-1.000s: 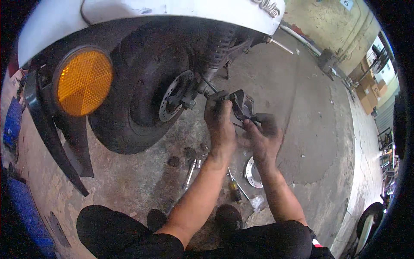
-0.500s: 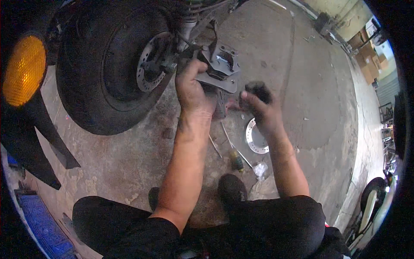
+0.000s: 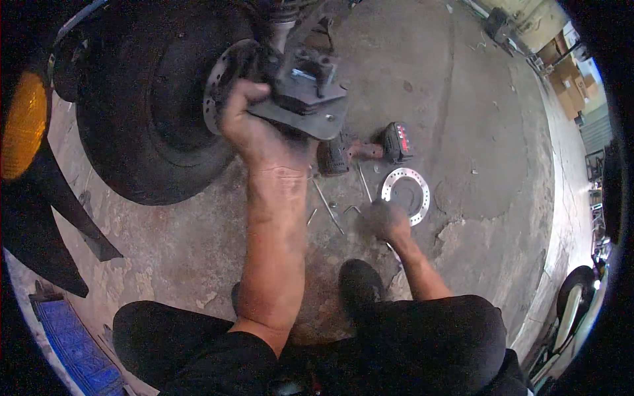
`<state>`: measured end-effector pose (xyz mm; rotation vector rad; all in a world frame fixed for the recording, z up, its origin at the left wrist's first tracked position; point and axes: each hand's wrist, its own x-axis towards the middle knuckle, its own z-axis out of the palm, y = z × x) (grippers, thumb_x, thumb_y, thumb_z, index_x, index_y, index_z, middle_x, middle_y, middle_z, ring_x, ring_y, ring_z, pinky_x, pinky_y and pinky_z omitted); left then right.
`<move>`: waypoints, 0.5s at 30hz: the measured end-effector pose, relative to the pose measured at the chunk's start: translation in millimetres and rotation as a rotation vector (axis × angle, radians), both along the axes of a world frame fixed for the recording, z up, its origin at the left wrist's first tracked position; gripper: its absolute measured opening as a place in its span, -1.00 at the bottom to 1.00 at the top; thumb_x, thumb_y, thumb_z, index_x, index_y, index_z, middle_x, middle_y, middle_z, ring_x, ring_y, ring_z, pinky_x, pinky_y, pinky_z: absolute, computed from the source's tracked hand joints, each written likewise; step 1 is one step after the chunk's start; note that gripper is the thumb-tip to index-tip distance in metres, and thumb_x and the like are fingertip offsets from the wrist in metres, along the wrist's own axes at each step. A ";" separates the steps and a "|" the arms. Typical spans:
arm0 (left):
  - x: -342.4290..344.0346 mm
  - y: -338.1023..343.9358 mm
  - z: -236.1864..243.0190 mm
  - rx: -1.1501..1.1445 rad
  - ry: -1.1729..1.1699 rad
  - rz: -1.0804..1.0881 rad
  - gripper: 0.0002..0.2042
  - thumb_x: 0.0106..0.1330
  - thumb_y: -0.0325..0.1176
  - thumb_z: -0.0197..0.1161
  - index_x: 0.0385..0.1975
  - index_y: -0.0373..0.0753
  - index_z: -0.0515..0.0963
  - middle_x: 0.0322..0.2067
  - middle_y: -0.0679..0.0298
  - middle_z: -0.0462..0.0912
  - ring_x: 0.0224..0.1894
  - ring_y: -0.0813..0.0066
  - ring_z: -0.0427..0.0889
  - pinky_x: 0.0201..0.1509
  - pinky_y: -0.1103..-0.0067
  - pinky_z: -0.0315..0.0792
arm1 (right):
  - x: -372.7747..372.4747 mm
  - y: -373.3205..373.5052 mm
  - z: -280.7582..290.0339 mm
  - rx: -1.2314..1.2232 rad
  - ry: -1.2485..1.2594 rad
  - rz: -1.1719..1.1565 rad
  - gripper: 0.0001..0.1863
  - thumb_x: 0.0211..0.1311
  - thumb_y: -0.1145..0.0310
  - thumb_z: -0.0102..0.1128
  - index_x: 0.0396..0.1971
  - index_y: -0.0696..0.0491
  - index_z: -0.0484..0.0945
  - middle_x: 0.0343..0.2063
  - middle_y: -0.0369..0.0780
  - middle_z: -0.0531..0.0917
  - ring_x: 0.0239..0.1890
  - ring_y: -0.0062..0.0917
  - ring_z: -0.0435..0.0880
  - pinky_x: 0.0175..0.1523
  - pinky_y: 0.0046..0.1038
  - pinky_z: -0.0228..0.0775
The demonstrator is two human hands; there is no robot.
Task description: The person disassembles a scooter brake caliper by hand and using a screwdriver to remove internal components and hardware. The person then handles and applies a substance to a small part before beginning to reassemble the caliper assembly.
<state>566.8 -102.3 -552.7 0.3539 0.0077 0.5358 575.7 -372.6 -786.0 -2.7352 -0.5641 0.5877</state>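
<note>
My left hand (image 3: 261, 125) is closed around the near side of a grey metal brake caliper (image 3: 310, 109) with a flat plate. The caliper is up beside the wheel's drilled brake disc (image 3: 212, 99), below a shock absorber (image 3: 282, 30). Motion smears my right hand (image 3: 387, 221), low over the floor near a loose shiny brake disc (image 3: 422, 188). Its fingers and anything in them cannot be made out. A cordless power tool (image 3: 364, 151) with a black battery lies on the floor beyond it. Thin metal rods (image 3: 328, 208) lie between my hands.
A large black tyre (image 3: 145, 158) stands at the left, behind an orange reflector (image 3: 25, 125) and dark fender. A blue crate-like object (image 3: 76, 343) is at the lower left. My shoe (image 3: 361, 284) rests on the concrete. Cardboard boxes (image 3: 569, 89) stand far right.
My right hand has moved from over the power tool down toward me, leaving the tool in view on the floor. My left hand and the caliper have shifted left in the picture.
</note>
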 end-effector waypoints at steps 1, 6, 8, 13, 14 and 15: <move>-3.3 5.2 0.7 0.081 -0.044 -0.027 -0.48 -0.11 -0.26 0.00 -0.04 -0.23 0.44 -0.12 0.08 0.55 -0.13 0.01 0.55 -0.03 0.05 0.44 | 2.9 2.0 1.1 0.040 -0.057 -0.061 -0.61 0.07 0.00 0.13 -0.38 0.05 0.61 -0.36 -0.01 0.64 -0.28 -0.12 0.64 -0.17 -0.18 0.47; -7.3 18.5 5.4 -0.087 0.002 -0.058 -0.49 -0.14 -0.27 -0.05 -0.09 -0.30 0.40 -0.15 -0.04 0.53 -0.12 -0.05 0.56 -0.06 -0.02 0.46 | 6.3 -13.0 -33.9 -0.044 -0.249 0.028 -0.65 0.17 0.09 0.08 -0.27 0.08 0.60 -0.35 0.01 0.62 -0.31 -0.09 0.62 -0.17 -0.19 0.46; -16.4 23.9 6.5 -0.061 0.008 -0.031 -0.49 -0.14 -0.26 -0.06 -0.09 -0.29 0.40 -0.15 -0.04 0.53 -0.12 -0.05 0.56 -0.06 -0.03 0.45 | -7.9 17.6 -8.6 0.108 -0.190 0.012 -0.65 0.15 0.09 0.10 -0.25 0.07 0.59 -0.33 0.00 0.62 -0.29 -0.11 0.62 -0.17 -0.21 0.47; 1.5 9.8 4.1 -0.034 0.021 -0.011 -0.50 -0.11 -0.25 -0.09 -0.09 -0.28 0.40 -0.17 -0.03 0.53 -0.12 -0.03 0.56 -0.06 0.00 0.46 | -14.7 56.8 -38.8 0.332 0.036 0.384 -0.71 0.13 0.24 0.07 -0.23 0.10 0.53 -0.14 0.04 0.52 -0.11 -0.08 0.53 -0.01 -0.21 0.39; 2.2 9.6 4.8 -0.018 0.034 0.013 -0.51 -0.11 -0.25 -0.08 -0.10 -0.27 0.40 -0.17 -0.01 0.54 -0.13 -0.01 0.56 -0.06 0.04 0.47 | -17.8 72.4 -42.0 0.343 0.034 0.391 -0.71 0.13 0.24 0.07 -0.23 0.10 0.53 -0.14 0.04 0.52 -0.11 -0.08 0.53 -0.01 -0.21 0.39; 3.3 9.4 5.7 -0.003 0.045 0.040 -0.51 -0.11 -0.25 -0.08 -0.11 -0.27 0.40 -0.17 0.00 0.54 -0.14 0.02 0.56 -0.06 0.08 0.48 | -19.9 87.2 -44.0 0.303 0.090 0.400 -0.73 0.13 0.26 0.06 -0.25 0.10 0.53 -0.14 0.03 0.53 -0.08 -0.09 0.52 0.02 -0.21 0.38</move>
